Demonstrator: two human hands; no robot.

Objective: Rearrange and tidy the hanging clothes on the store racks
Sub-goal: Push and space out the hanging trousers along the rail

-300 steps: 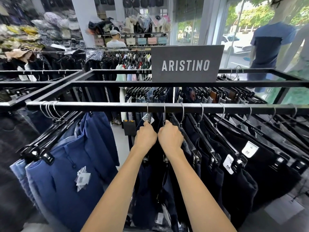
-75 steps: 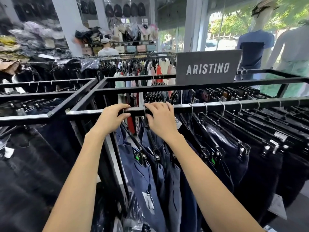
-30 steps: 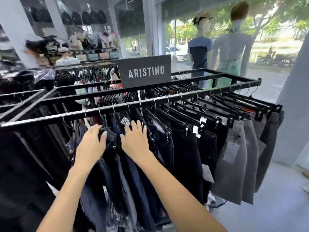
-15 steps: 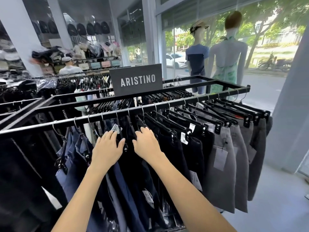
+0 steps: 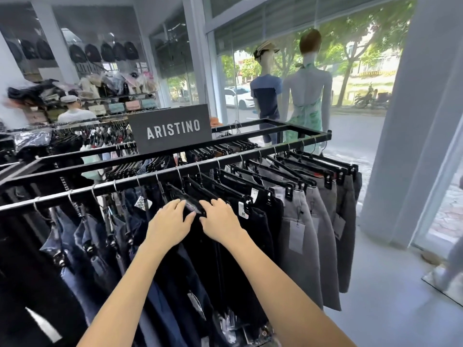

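Rack: black metal frame rack [image 5: 265, 152] w/ a silver-edged front rail running low-left to high-right across my view; dark grey "ARISTINO" sign board [image 5: 170, 127] sits on its mid bar.
Clothes, left: navy-blue trousers on black clip hangers [image 5: 85, 236], hooks spread loosely along the rail, gaps uneven.
Clothes, mid: black trousers on black clip hangers [image 5: 225, 196], packed close, right under my hands.
Clothes, right: light grey shorts on black clip hangers [image 5: 305, 236], at the rail's far right end, look evenly spaced already.
Hanger in hand zone: one black clip hanger bar [image 5: 190, 204] pokes toward me btwn both hands; its long axis runs across the rail, i.e. straight out at me.
L hand: left hand [image 5: 170, 221] palm down, fingers loosely spread, resting on the garment top just left of that bar. Not clamped on anything I can see.
R hand: right hand [image 5: 220, 219] likewise flat, fingers extended, tips touching the bar's near end from the right. No closed grasp visible.
Key relation: bar lies dead btwn the hands, both about equally near; rail is above and beyond the fingertips.
Judgement: I reckon next is parting or sliding hangers sideways along the rail; push direction must follow the rail's slant, not the hanger axis.
Risk: prob. snagging neighbouring clips, they're tight.
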